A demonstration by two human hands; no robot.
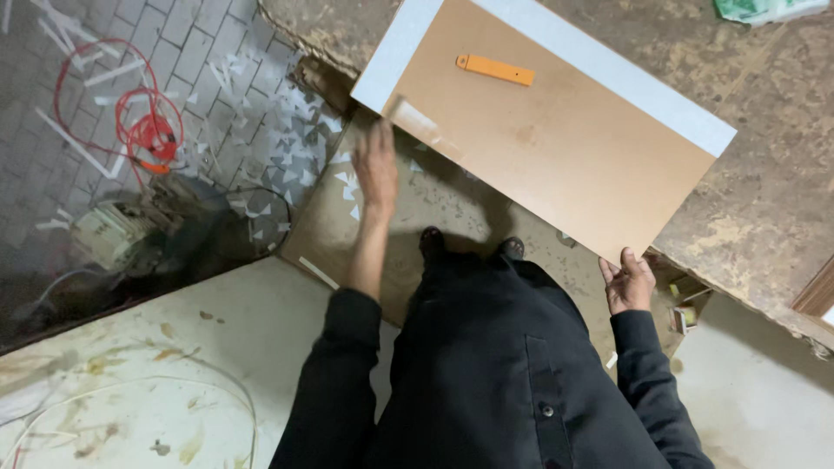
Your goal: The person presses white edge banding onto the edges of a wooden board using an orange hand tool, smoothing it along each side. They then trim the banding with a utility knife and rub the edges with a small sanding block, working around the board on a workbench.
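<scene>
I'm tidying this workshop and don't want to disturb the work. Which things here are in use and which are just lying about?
In use: brown board, gripped at its corner by the right hand, left hand near its edge; orange cutter lying on it.

Lying about: red cable, white offcuts, green packet.

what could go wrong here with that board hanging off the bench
1. The board overhangs the bench edge; only the right hand grips its near corner, while the left hand is blurred near the near edge, so it could tip or slide off.
2. The orange tool lies loose on the board and may slip off if it tilts.
3. White scraps and a red cable litter the floor beside the feet: a possible slip or trip.
</scene>
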